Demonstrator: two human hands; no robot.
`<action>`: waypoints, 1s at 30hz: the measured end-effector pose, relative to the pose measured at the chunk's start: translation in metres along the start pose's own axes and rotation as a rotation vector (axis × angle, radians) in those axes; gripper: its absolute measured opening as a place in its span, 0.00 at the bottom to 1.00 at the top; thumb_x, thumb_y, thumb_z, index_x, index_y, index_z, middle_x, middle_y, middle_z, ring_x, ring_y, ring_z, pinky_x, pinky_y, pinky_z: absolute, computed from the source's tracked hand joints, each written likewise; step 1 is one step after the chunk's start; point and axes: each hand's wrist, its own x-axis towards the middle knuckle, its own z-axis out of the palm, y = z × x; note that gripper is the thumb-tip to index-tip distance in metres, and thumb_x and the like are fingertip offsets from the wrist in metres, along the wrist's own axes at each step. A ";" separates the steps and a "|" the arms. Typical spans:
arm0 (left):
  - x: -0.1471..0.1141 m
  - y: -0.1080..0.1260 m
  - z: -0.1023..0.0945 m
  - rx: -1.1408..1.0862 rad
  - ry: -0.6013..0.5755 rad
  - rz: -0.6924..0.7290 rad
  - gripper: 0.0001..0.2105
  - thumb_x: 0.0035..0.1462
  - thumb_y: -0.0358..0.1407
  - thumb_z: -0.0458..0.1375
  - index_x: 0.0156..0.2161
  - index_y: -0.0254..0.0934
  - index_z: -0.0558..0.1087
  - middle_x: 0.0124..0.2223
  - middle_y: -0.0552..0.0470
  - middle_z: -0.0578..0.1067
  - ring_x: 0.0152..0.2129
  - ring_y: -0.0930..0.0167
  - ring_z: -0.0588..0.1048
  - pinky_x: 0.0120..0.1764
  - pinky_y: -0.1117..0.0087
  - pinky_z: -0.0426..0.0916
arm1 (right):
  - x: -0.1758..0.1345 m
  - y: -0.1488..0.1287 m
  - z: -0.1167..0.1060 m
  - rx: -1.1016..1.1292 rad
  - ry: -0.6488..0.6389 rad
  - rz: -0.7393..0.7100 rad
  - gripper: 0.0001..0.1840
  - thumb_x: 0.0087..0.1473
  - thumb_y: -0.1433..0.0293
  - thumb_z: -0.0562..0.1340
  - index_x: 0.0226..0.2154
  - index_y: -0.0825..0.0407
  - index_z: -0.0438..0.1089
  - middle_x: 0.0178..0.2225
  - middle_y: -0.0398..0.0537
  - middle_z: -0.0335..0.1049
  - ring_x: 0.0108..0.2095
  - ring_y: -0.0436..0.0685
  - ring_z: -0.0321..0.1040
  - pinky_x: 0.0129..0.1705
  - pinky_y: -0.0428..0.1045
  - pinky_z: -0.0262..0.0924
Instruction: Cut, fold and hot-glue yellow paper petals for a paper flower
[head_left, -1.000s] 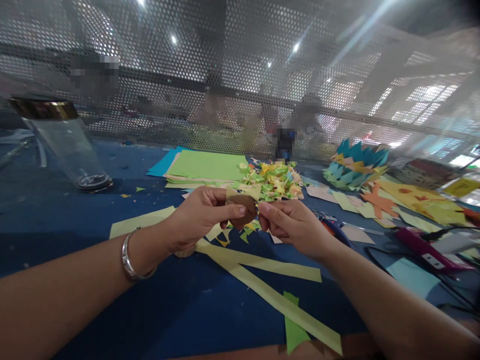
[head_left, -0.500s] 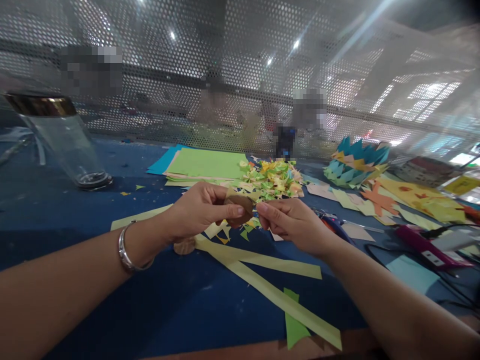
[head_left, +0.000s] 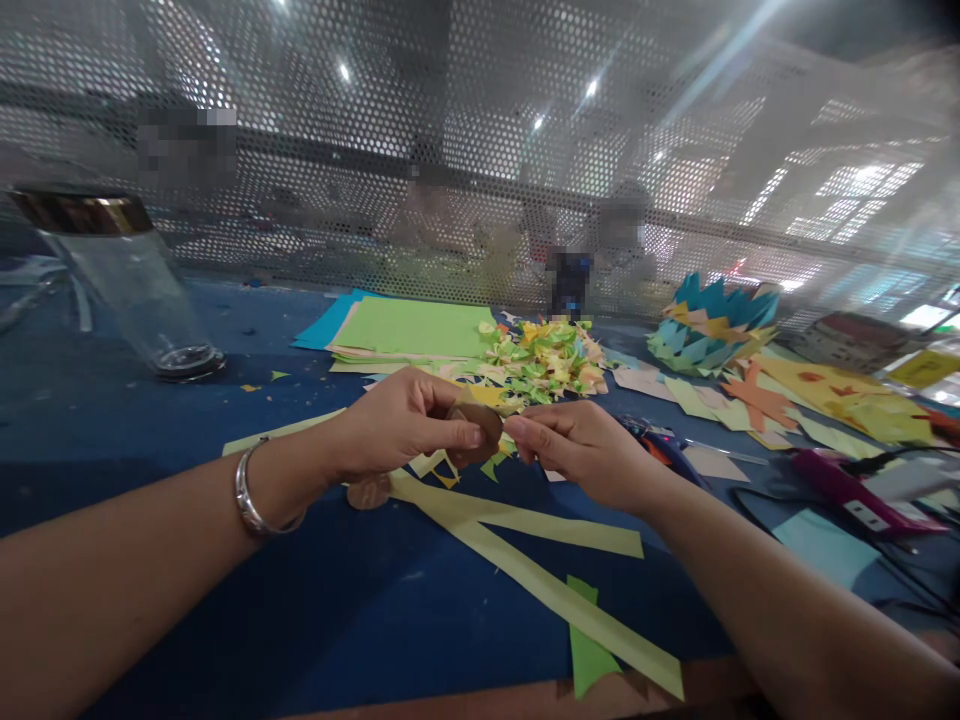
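My left hand (head_left: 409, 422) pinches a round brown paper disc (head_left: 486, 440) between thumb and fingers, above the middle of the table. A bit of yellow paper (head_left: 491, 394) shows behind the disc. At the disc's right edge, the thumb and forefinger of my right hand (head_left: 581, 445) are pressed together; what they grip is too small to make out. Below my left wrist lies another round brown piece (head_left: 369, 491), at the end of pale yellow-green paper strips (head_left: 555, 528). One strip crosses a green paper scrap (head_left: 589, 650) near the front edge.
Behind my hands are a stack of coloured paper (head_left: 416, 325) and a heap of folded paper bits (head_left: 551, 360). A glass jar (head_left: 127, 280) stands left. Rightward are a spiky paper crown (head_left: 712, 325), a purple power strip (head_left: 862, 495) with cables, and a perforated screen (head_left: 480, 130) behind.
My right fingertips have shifted slightly left, closer to the brown disc. The disc has turned a little in my left hand. Everything on the table stays put.
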 end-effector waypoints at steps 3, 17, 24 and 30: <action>0.000 0.003 0.000 0.016 -0.031 -0.005 0.06 0.56 0.32 0.61 0.34 0.33 0.81 0.28 0.52 0.73 0.26 0.74 0.69 0.34 0.72 0.66 | 0.000 0.000 0.000 -0.018 -0.019 0.005 0.26 0.65 0.53 0.55 0.23 0.53 0.65 0.19 0.36 0.52 0.20 0.45 0.48 0.24 0.45 0.44; -0.001 0.000 -0.004 0.007 -0.087 -0.022 0.09 0.55 0.30 0.60 0.38 0.35 0.82 0.28 0.53 0.73 0.25 0.75 0.68 0.33 0.73 0.65 | 0.001 -0.001 -0.001 -0.075 -0.025 0.003 0.27 0.65 0.52 0.54 0.23 0.53 0.65 0.19 0.37 0.53 0.21 0.46 0.49 0.25 0.46 0.45; 0.003 -0.003 0.001 0.044 0.078 -0.004 0.06 0.54 0.33 0.62 0.36 0.34 0.81 0.30 0.51 0.77 0.27 0.73 0.73 0.34 0.72 0.67 | 0.006 0.009 0.003 0.091 0.117 0.080 0.26 0.62 0.47 0.56 0.27 0.51 0.66 0.17 0.34 0.46 0.18 0.46 0.44 0.21 0.47 0.38; 0.005 -0.006 0.005 -0.022 0.055 0.059 0.08 0.56 0.34 0.62 0.40 0.32 0.76 0.31 0.51 0.76 0.27 0.73 0.72 0.34 0.71 0.67 | 0.006 0.005 0.010 0.158 0.156 0.060 0.21 0.59 0.52 0.62 0.27 0.51 0.63 0.20 0.34 0.49 0.20 0.45 0.45 0.22 0.46 0.39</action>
